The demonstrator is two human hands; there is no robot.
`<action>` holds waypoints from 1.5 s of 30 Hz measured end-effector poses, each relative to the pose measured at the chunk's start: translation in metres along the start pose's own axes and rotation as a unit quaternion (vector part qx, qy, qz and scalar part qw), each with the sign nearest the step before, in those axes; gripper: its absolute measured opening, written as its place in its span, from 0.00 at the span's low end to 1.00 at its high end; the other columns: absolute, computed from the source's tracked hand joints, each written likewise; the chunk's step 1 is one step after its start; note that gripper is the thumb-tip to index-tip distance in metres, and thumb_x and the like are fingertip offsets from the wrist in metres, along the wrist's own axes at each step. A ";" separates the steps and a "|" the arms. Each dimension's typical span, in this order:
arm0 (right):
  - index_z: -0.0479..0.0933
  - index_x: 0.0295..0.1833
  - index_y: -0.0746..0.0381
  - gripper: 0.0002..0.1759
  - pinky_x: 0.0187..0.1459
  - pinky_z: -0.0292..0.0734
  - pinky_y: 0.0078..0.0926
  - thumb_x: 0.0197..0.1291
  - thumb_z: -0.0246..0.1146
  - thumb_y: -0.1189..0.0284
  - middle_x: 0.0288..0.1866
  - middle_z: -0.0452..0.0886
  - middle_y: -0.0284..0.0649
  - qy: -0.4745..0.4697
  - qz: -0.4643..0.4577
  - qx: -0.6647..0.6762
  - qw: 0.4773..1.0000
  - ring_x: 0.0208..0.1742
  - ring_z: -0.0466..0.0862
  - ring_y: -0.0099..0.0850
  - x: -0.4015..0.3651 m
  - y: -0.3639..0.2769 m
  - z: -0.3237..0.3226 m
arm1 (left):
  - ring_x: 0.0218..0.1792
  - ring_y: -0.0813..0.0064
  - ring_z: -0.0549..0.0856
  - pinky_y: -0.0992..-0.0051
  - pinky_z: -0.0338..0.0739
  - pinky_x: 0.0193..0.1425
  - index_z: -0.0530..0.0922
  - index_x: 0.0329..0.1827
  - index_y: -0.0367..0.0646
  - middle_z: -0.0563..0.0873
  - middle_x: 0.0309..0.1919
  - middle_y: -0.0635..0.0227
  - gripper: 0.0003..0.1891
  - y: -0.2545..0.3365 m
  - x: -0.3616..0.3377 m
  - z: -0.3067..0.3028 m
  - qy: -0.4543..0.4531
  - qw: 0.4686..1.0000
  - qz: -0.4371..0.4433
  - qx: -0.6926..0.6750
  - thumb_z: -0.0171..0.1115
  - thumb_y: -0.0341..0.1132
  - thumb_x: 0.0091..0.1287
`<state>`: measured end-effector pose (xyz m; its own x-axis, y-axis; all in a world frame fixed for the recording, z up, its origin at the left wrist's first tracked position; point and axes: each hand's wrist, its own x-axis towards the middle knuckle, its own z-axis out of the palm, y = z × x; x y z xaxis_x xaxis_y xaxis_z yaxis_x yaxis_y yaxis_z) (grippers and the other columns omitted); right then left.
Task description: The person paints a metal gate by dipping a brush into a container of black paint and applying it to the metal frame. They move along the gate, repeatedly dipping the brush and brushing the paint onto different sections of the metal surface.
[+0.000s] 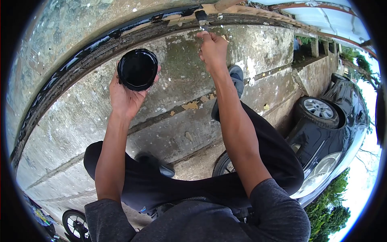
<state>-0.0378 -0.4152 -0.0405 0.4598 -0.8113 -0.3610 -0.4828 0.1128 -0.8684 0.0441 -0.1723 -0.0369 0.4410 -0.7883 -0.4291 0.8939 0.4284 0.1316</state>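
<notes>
My left hand is wrapped round a small round tub of black paint, its glossy black surface facing up at me. In my right hand is a paintbrush, gripped by the handle with thumb and fingers closed. Black bristles reach the long strip at the foot of the wall. Left of the brush, this strip carries wet, shiny black paint; to its right the surface shows bare tan and brown.
Stained concrete floor with flaking patches lies under my feet. A dark shoe is close below my right forearm. On the right stands a dark car; a spoked wheel shows at bottom left.
</notes>
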 end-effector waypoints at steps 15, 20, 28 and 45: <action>0.78 0.43 0.67 0.14 0.13 0.52 0.22 0.74 0.55 0.67 0.18 0.63 0.29 0.027 0.094 0.199 0.975 0.12 0.61 0.20 -0.022 -0.025 0.022 | 0.62 0.44 0.81 0.56 0.88 0.56 0.66 0.71 0.29 0.73 0.67 0.41 0.30 0.004 -0.008 0.011 0.061 0.997 0.025 0.045 0.32 0.47 0.82; 0.85 0.40 0.69 0.15 0.25 0.67 0.30 0.68 0.60 0.67 0.17 0.75 0.37 0.082 -0.089 0.000 0.993 0.18 0.72 0.27 0.003 0.006 0.013 | 0.62 0.43 0.80 0.55 0.87 0.57 0.65 0.72 0.30 0.73 0.67 0.41 0.29 0.004 -0.009 0.010 0.043 0.998 0.020 0.036 0.33 0.46 0.82; 0.85 0.39 0.69 0.15 0.30 0.70 0.33 0.65 0.61 0.67 0.18 0.76 0.45 0.026 -0.121 -0.109 0.986 0.21 0.74 0.32 -0.004 0.013 0.007 | 0.63 0.43 0.79 0.55 0.87 0.58 0.65 0.72 0.30 0.73 0.68 0.41 0.29 0.005 -0.008 0.007 0.040 0.998 0.017 0.035 0.33 0.47 0.82; 0.81 0.36 0.70 0.14 0.34 0.75 0.46 0.66 0.60 0.68 0.23 0.79 0.57 0.108 -0.130 -0.181 0.969 0.29 0.82 0.59 -0.024 -0.003 0.018 | 0.62 0.42 0.80 0.54 0.86 0.59 0.66 0.72 0.31 0.74 0.68 0.41 0.32 0.000 -0.003 0.004 0.012 1.000 0.011 0.001 0.34 0.52 0.81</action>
<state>-0.0335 -0.3858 -0.0352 0.4532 -0.8908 -0.0326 -0.6196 -0.2885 -0.7300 0.0428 -0.1719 -0.0323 0.4582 -0.7676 -0.4482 0.8843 0.4446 0.1425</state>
